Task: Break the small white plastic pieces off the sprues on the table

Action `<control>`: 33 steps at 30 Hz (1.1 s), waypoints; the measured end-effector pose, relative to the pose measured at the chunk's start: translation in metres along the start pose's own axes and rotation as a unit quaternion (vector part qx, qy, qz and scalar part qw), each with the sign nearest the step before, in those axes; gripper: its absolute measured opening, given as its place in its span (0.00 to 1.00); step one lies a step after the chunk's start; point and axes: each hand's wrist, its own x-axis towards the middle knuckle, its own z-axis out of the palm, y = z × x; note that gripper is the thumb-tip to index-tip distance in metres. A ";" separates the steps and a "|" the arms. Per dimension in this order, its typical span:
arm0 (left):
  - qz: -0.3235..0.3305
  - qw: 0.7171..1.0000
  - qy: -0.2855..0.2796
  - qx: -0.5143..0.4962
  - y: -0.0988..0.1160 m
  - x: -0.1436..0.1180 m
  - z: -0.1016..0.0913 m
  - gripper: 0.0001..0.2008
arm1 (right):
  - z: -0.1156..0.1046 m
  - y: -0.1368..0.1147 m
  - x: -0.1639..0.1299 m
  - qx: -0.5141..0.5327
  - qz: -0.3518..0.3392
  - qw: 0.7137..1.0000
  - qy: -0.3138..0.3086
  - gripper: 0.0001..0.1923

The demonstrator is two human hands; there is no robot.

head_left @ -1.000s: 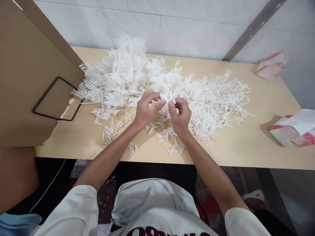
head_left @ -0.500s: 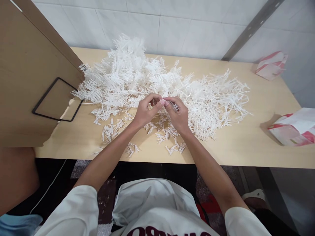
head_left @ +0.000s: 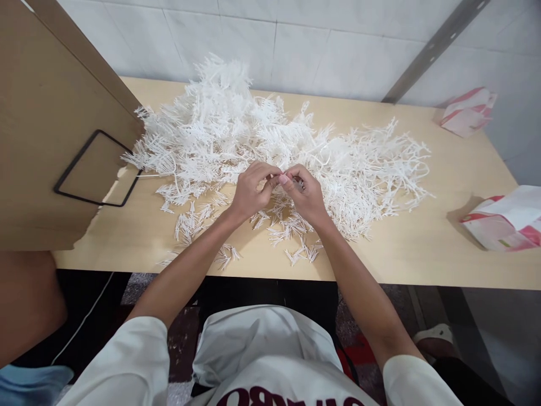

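A large heap of thin white branching strands [head_left: 236,121], plastic-looking, covers the middle of the table. Over its front edge my left hand [head_left: 252,189] and my right hand [head_left: 307,194] meet, thumbs and fingertips pinched together at one spot. Whatever lies between the fingertips is too small or too hidden to make out. Small white sprigs [head_left: 192,225] lie scattered on the tabletop below and left of my hands. More loose sprigs [head_left: 302,252] rest near the front edge, beside my right forearm.
A brown cardboard panel [head_left: 54,124] stands at the left, with a black rectangular wire frame [head_left: 76,166] against it. Two red-and-white paper bags, one at the far right [head_left: 467,113] and one nearer [head_left: 505,220], sit on the wooden table [head_left: 418,242]. A tiled wall [head_left: 316,51] closes off the back.
My left fingers have straightened and flattened slightly, and the pinch at the fingertips has shifted a little. Both hands stay together at the same place above the heap.
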 end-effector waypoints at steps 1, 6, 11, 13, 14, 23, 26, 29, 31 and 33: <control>-0.009 1.000 0.002 -0.008 0.000 0.001 -0.001 0.12 | -0.001 0.000 0.000 0.003 0.000 1.000 0.006 0.15; -0.074 0.995 0.041 -0.059 0.000 0.008 -0.009 0.15 | -0.007 0.005 0.003 0.016 0.032 0.995 0.094 0.15; -0.018 0.997 -0.030 -0.062 0.002 0.008 -0.013 0.14 | -0.006 0.006 0.005 0.042 0.049 0.993 0.101 0.15; -0.011 0.997 -0.051 -0.065 0.004 0.005 -0.012 0.15 | -0.005 0.006 0.005 0.054 0.046 0.994 0.078 0.15; -0.020 0.996 -0.054 -0.069 0.005 0.004 -0.011 0.15 | -0.004 0.005 0.004 0.058 0.043 0.995 0.066 0.15; -0.036 0.998 -0.050 -0.017 -0.002 0.004 0.001 0.14 | 0.001 0.008 0.002 0.056 0.034 0.995 0.075 0.13; -0.005 0.998 -0.060 0.036 -0.005 0.003 0.002 0.13 | 0.001 0.008 0.001 0.054 0.031 0.995 0.077 0.12; 0.055 0.987 -0.052 0.138 -0.006 0.000 0.003 0.10 | 0.001 0.006 0.001 0.005 -0.005 0.998 0.070 0.11; 0.096 0.973 -0.038 0.208 -0.007 -0.003 0.006 0.09 | 0.003 0.006 0.000 -0.049 -0.042 0.996 0.062 0.11; 0.121 0.959 -0.024 0.257 -0.008 -0.005 0.008 0.08 | 0.005 0.007 -0.002 -0.103 -0.076 0.990 0.050 0.10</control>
